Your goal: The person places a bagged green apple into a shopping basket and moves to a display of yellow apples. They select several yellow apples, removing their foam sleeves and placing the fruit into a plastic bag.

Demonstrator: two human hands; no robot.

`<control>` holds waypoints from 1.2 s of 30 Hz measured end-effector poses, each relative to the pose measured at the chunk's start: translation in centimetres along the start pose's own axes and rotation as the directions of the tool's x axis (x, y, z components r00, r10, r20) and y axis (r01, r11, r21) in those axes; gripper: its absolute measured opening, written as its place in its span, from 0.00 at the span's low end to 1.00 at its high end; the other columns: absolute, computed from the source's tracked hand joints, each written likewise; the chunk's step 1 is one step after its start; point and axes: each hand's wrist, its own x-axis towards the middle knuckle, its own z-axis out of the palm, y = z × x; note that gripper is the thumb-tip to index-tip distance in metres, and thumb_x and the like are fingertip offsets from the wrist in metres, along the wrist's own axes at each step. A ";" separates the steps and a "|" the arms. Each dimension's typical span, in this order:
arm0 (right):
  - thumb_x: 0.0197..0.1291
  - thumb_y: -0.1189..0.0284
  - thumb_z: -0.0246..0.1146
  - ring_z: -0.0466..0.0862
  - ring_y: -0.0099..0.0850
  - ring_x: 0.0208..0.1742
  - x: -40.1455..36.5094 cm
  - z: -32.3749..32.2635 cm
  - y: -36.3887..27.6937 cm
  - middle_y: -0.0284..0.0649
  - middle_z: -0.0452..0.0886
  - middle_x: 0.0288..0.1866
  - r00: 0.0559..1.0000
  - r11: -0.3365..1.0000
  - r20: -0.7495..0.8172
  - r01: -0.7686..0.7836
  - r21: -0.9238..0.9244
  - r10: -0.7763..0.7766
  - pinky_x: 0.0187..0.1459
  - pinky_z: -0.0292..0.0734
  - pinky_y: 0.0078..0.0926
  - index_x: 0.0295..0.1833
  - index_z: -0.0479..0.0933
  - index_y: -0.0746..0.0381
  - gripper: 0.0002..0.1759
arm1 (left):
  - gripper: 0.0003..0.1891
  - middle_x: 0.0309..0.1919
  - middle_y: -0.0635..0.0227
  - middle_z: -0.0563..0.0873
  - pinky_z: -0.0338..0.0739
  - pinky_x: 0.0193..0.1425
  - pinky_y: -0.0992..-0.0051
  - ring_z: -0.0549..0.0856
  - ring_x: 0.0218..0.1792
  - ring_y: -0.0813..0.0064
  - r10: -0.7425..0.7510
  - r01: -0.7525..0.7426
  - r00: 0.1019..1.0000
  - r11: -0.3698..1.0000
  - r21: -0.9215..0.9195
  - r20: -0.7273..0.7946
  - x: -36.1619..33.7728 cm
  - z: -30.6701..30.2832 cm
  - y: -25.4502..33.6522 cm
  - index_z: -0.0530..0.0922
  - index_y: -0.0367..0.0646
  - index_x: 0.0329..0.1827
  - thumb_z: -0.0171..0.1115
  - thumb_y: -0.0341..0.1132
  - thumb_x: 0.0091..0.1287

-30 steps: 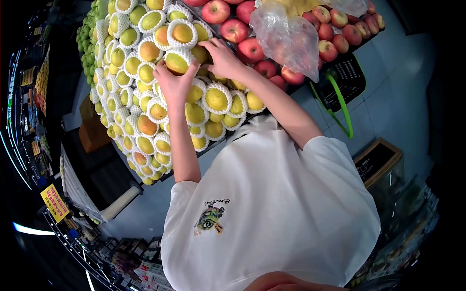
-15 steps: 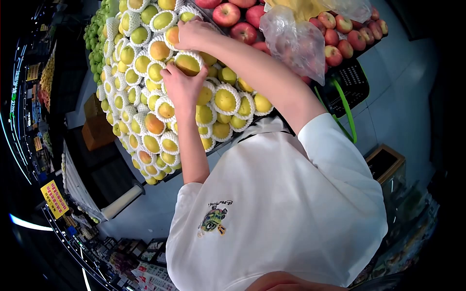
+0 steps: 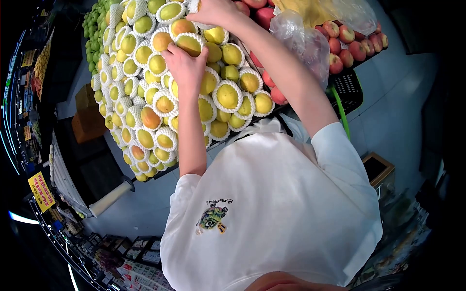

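My left hand [image 3: 187, 70] reaches up onto a heap of yellow-green pears in white foam nets. Its thumb and fingers are spread around the near side of one netted pear [image 3: 189, 44] that lies among the others. Farther up, my right hand [image 3: 216, 12] is at the top edge of the view, with its fingers bent and partly cut off. A bit of white foam netting [image 3: 194, 6] shows beside those fingers; what they hold is hidden. Just below the right hand lies an orange-tinted pear [image 3: 183, 26].
Red apples [image 3: 346, 34] lie to the right, with a clear plastic bag [image 3: 301, 41] over some. A dark basket [image 3: 348, 92] with a green handle stands beyond my right arm. Green fruit [image 3: 93, 36] borders the heap at left. A brown box [image 3: 88, 123] sits farther left.
My right hand has shifted up and to the right, away from the pears near my left hand. The left hand stays at the same pear, while the whole view has shifted slightly.
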 end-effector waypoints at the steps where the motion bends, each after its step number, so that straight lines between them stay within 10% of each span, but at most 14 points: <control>1: 0.71 0.55 0.53 0.81 0.57 0.67 -0.7 -0.9 -0.4 0.63 0.78 0.67 0.996 1.000 -0.085 -0.029 0.008 0.030 0.64 0.77 0.56 0.71 0.72 0.64 0.31 | 0.48 0.53 0.38 0.75 0.79 0.60 0.55 0.79 0.53 0.42 0.003 -0.002 1.000 0.999 -0.037 0.009 0.5 0.4 -0.2 0.68 0.21 0.63 0.84 0.51 0.52; 19: 0.66 0.52 0.59 0.85 0.56 0.60 -1.0 -1.9 0.0 0.63 0.83 0.59 0.956 0.996 -0.289 -0.030 0.084 0.054 0.64 0.79 0.51 0.54 0.79 0.68 0.28 | 0.46 0.55 0.43 0.74 0.79 0.60 0.53 0.78 0.55 0.42 0.151 -0.151 0.988 0.988 -0.004 0.027 4.9 4.2 0.7 0.71 0.30 0.59 0.85 0.54 0.48; 22: 0.68 0.52 0.60 0.85 0.50 0.61 -0.4 1.3 0.4 0.56 0.83 0.62 0.703 0.953 -0.707 0.160 0.257 0.072 0.66 0.77 0.43 0.56 0.79 0.66 0.27 | 0.49 0.55 0.43 0.74 0.79 0.59 0.54 0.78 0.54 0.43 0.121 -0.127 0.986 0.991 0.048 0.118 5.4 4.3 1.2 0.70 0.30 0.59 0.86 0.57 0.45; 24: 0.66 0.52 0.63 0.84 0.45 0.61 -1.8 -0.2 -0.1 0.51 0.84 0.61 0.855 0.995 -0.508 -0.095 0.041 0.102 0.68 0.72 0.35 0.54 0.81 0.63 0.25 | 0.52 0.56 0.41 0.74 0.80 0.60 0.54 0.79 0.54 0.42 0.152 -0.158 0.980 0.987 0.039 0.126 5.6 4.8 0.4 0.69 0.29 0.63 0.85 0.60 0.46; 28: 0.72 0.56 0.58 0.79 0.45 0.65 -2.6 -2.4 -0.3 0.49 0.82 0.63 0.953 0.997 -0.303 -0.046 -0.069 0.023 0.67 0.73 0.39 0.54 0.81 0.61 0.20 | 0.62 0.64 0.33 0.71 0.80 0.63 0.54 0.80 0.59 0.38 0.112 -0.036 0.954 0.964 -0.264 0.278 6.0 2.1 -1.1 0.64 0.25 0.75 0.82 0.67 0.51; 32: 0.78 0.59 0.54 0.74 0.44 0.69 -2.7 -3.0 -0.8 0.46 0.80 0.65 0.980 0.994 -0.194 0.016 -0.105 -0.037 0.66 0.74 0.42 0.54 0.82 0.59 0.18 | 0.57 0.65 0.38 0.76 0.79 0.63 0.53 0.81 0.61 0.43 -0.065 0.164 0.942 0.945 -0.284 0.329 3.0 -3.8 -1.6 0.64 0.25 0.77 0.74 0.67 0.62; 34: 0.80 0.59 0.53 0.73 0.44 0.70 -2.4 -2.6 -1.0 0.45 0.80 0.65 0.984 0.993 -0.167 0.034 -0.115 -0.053 0.65 0.75 0.43 0.55 0.82 0.59 0.17 | 0.54 0.64 0.42 0.78 0.77 0.63 0.53 0.81 0.60 0.46 0.024 0.016 0.950 0.992 -0.126 0.310 -0.5 -4.5 -1.3 0.67 0.26 0.76 0.74 0.66 0.63; 36: 0.57 0.50 0.69 0.82 0.54 0.63 -1.8 -0.9 -1.1 0.60 0.79 0.64 0.990 0.989 -0.016 0.136 -0.054 -0.137 0.61 0.81 0.48 0.70 0.71 0.58 0.39 | 0.51 0.63 0.47 0.80 0.76 0.64 0.54 0.81 0.60 0.49 0.098 -0.117 0.945 0.992 0.043 0.313 -4.3 -4.3 -0.2 0.69 0.28 0.75 0.73 0.65 0.64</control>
